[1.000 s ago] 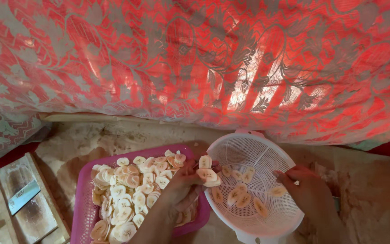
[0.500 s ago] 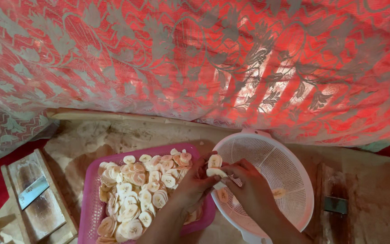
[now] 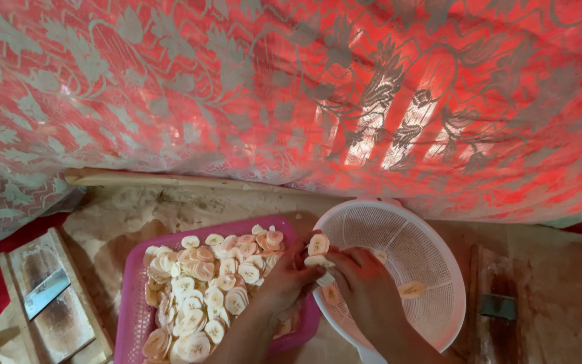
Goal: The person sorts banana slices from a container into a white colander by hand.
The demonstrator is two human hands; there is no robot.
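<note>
your left hand (image 3: 284, 283) pinches a small stack of banana slices (image 3: 318, 251), pale round discs with darker centres, right over the seam where the pink basket (image 3: 129, 303) meets the white colander (image 3: 432, 269). the stack's long axis runs roughly from 6 to 12 o'clock, and the top slice faces up toward you, tipped a little to 12 o'clock. the left fingers are curled and closed around the stack's lower edge. your right hand (image 3: 365, 290) comes in from 5 o'clock, fingers bent and partly closed, its fingertips touching the same stack from the 3 o'clock side; whether it grips a slice of its own, you cannot tell. the pink basket is shallow, rectangular, meshed plastic, heaped with overlapping slices. the colander is round, finely perforated plastic, holding only a few loose slices (image 3: 410, 290). at 8 o'clock lies a worn wooden slicer board (image 3: 55, 303) with a metal blade. a red patterned lace cloth (image 3: 291, 94) hangs across 12 o'clock.
</note>
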